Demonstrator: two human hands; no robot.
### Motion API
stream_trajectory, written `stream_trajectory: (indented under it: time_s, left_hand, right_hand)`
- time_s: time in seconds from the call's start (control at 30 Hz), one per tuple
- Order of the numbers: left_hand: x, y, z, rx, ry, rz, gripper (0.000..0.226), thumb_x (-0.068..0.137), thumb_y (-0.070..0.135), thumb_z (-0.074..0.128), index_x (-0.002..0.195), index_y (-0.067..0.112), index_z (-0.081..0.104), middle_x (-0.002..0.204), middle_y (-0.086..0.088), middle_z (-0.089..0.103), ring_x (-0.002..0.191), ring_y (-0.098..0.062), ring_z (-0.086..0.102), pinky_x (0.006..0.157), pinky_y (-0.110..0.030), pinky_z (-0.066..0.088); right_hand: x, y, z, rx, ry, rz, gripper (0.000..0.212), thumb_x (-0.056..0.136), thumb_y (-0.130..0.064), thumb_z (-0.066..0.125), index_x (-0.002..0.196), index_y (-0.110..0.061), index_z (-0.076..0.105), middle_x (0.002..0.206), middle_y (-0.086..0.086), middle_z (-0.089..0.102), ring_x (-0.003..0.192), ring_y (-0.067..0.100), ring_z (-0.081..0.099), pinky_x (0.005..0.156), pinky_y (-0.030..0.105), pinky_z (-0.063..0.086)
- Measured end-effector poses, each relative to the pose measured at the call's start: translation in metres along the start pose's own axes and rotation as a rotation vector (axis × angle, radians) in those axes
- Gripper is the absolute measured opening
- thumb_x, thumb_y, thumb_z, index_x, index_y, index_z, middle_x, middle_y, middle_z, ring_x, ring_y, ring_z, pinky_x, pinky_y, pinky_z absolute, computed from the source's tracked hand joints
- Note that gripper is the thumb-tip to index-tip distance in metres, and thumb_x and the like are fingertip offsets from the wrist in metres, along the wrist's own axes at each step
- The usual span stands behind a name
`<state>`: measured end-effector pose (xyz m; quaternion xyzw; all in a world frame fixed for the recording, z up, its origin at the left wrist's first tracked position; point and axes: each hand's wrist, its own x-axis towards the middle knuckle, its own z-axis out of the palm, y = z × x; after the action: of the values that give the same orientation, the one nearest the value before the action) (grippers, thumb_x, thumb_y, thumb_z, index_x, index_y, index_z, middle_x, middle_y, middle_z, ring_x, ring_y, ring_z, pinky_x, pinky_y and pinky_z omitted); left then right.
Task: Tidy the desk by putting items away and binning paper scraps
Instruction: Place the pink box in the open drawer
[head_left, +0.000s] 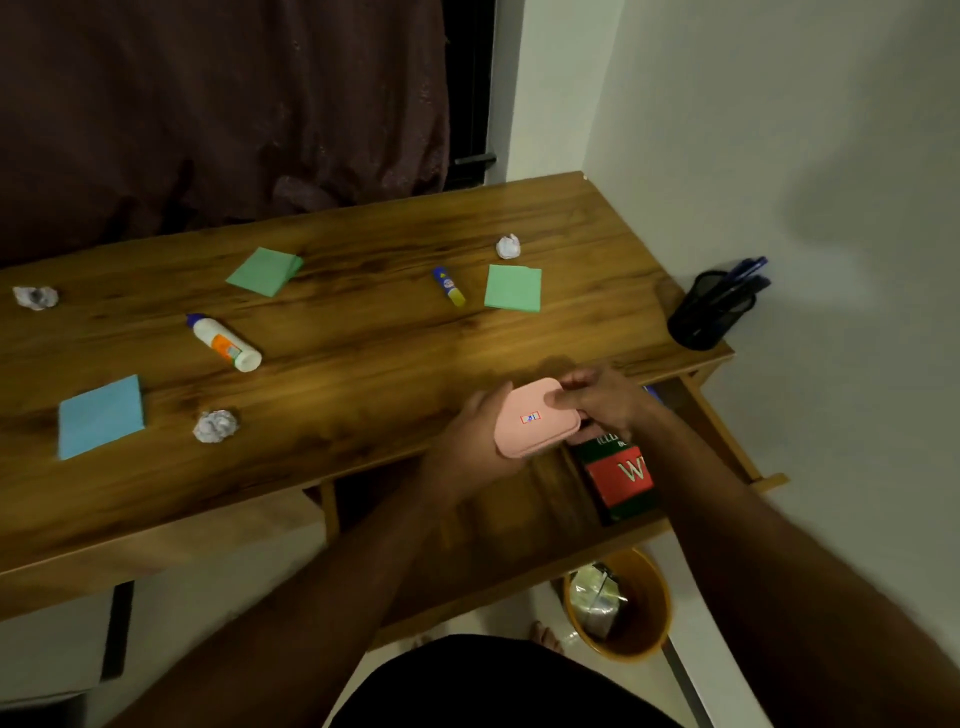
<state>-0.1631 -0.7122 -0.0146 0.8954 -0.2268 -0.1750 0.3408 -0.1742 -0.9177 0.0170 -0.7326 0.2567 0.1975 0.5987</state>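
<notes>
A: What's in the containers, from the head camera?

B: I see the drawer (524, 519) pulled out under the desk (363, 322), with a red and green book (621, 480) lying flat in its right part. The black mesh pen cup (706, 312) at the desk's right corner holds blue pens (743, 275). The yellow bin (649, 618) on the floor below the drawer has crumpled clear wrapping in it.

A: And the hands?

B: Both are on the pink case (535, 418), just over the desk's front edge above the drawer. My left hand (472, 436) cups its left end from below, fingers curled. My right hand (602, 402) is closed over its right end, thumb on top.

A: What's left on the desk?

B: Three paper balls: one far left (35, 297), one near the front (215, 426), one at the back (508, 246). Also two green note pads (265, 270) (513, 288), a blue pad (101, 415), a glue bottle (223, 343) and a glue stick (449, 286), all well apart from my hands.
</notes>
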Motion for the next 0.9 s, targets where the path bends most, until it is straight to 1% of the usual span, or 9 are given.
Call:
stream_trajectory:
  time_s: [0.13, 0.23, 0.3, 0.37, 0.47, 0.6, 0.7, 0.83, 0.9]
  left_hand:
    - [0.002, 0.015, 0.037, 0.023, -0.074, 0.005, 0.105, 0.070, 0.028, 0.081, 0.153, 0.022, 0.016, 0.153, -0.004, 0.024, 0.137, -0.023, 0.035, 0.104, -0.030, 0.035]
    - [0.002, 0.017, 0.060, 0.065, -0.125, -0.041, 0.111, 0.068, 0.032, 0.083, 0.153, 0.023, 0.012, 0.155, -0.003, 0.022, 0.137, -0.023, 0.034, 0.103, -0.037, 0.038]
    - [0.001, 0.012, 0.075, 0.094, -0.160, -0.069, 0.113, 0.067, 0.036, 0.083, 0.153, 0.024, 0.011, 0.154, -0.004, 0.023, 0.137, -0.023, 0.034, 0.102, -0.039, 0.040]
    - [0.000, 0.006, 0.086, 0.109, -0.203, -0.103, 0.115, 0.066, 0.037, 0.083, 0.153, 0.024, 0.009, 0.154, -0.006, 0.024, 0.139, -0.025, 0.030, 0.105, -0.041, 0.038]
    - [-0.001, -0.002, 0.102, 0.123, -0.235, -0.144, 0.111, 0.069, 0.041, 0.081, 0.153, 0.028, 0.009, 0.154, -0.006, 0.025, 0.141, -0.028, 0.028, 0.107, -0.044, 0.037]
    - [-0.001, -0.004, 0.119, 0.109, -0.228, -0.166, 0.098, 0.072, 0.037, 0.078, 0.149, 0.032, 0.018, 0.147, -0.005, 0.034, 0.135, -0.026, 0.037, 0.100, -0.039, 0.041]
    - [0.003, -0.005, 0.126, 0.115, -0.232, -0.178, 0.095, 0.073, 0.032, 0.078, 0.149, 0.032, 0.020, 0.146, -0.005, 0.035, 0.129, -0.027, 0.044, 0.094, -0.038, 0.044]
    - [0.003, -0.006, 0.131, 0.090, -0.255, -0.173, 0.094, 0.073, 0.032, 0.078, 0.148, 0.033, 0.021, 0.149, -0.005, 0.031, 0.130, -0.029, 0.043, 0.097, -0.041, 0.046]
    - [0.003, -0.008, 0.133, 0.084, -0.268, -0.160, 0.098, 0.070, 0.033, 0.080, 0.149, 0.031, 0.021, 0.150, -0.005, 0.027, 0.134, -0.029, 0.038, 0.101, -0.041, 0.043]
  right_hand:
    - [-0.012, 0.028, -0.022, -0.088, 0.032, 0.022, 0.032, 0.089, -0.013, 0.067, 0.119, -0.002, 0.063, 0.113, 0.019, 0.068, 0.098, 0.032, 0.066, 0.076, 0.045, 0.059]
    - [-0.015, 0.050, -0.027, -0.124, 0.030, 0.040, 0.032, 0.091, -0.015, 0.064, 0.120, -0.003, 0.061, 0.113, 0.016, 0.066, 0.097, 0.030, 0.065, 0.077, 0.042, 0.059]
    - [-0.012, 0.066, -0.028, -0.113, 0.011, 0.070, 0.035, 0.092, -0.013, 0.062, 0.125, -0.003, 0.057, 0.115, 0.016, 0.063, 0.098, 0.028, 0.063, 0.073, 0.039, 0.059]
    - [-0.006, 0.082, -0.026, -0.108, 0.009, 0.107, 0.037, 0.093, -0.012, 0.061, 0.129, -0.004, 0.055, 0.120, 0.016, 0.061, 0.102, 0.030, 0.062, 0.069, 0.035, 0.058]
    - [0.005, 0.102, -0.023, -0.162, 0.017, 0.145, 0.036, 0.092, -0.009, 0.061, 0.127, -0.005, 0.057, 0.122, 0.016, 0.061, 0.104, 0.031, 0.063, 0.075, 0.039, 0.060]
    - [0.013, 0.114, -0.021, -0.247, -0.001, 0.154, 0.038, 0.090, -0.002, 0.060, 0.128, -0.004, 0.055, 0.126, 0.016, 0.058, 0.110, 0.031, 0.060, 0.077, 0.036, 0.058]
    - [0.018, 0.119, -0.024, -0.316, 0.001, 0.113, 0.044, 0.088, 0.000, 0.062, 0.130, -0.007, 0.053, 0.128, 0.014, 0.057, 0.113, 0.031, 0.059, 0.087, 0.043, 0.057]
    - [0.021, 0.120, -0.029, -0.396, -0.033, 0.064, 0.049, 0.086, 0.001, 0.064, 0.132, -0.011, 0.052, 0.130, 0.013, 0.055, 0.115, 0.030, 0.056, 0.081, 0.038, 0.057]
    - [0.021, 0.121, -0.031, -0.428, -0.051, 0.060, 0.049, 0.086, 0.001, 0.064, 0.132, -0.011, 0.053, 0.131, 0.013, 0.055, 0.116, 0.031, 0.055, 0.085, 0.040, 0.056]
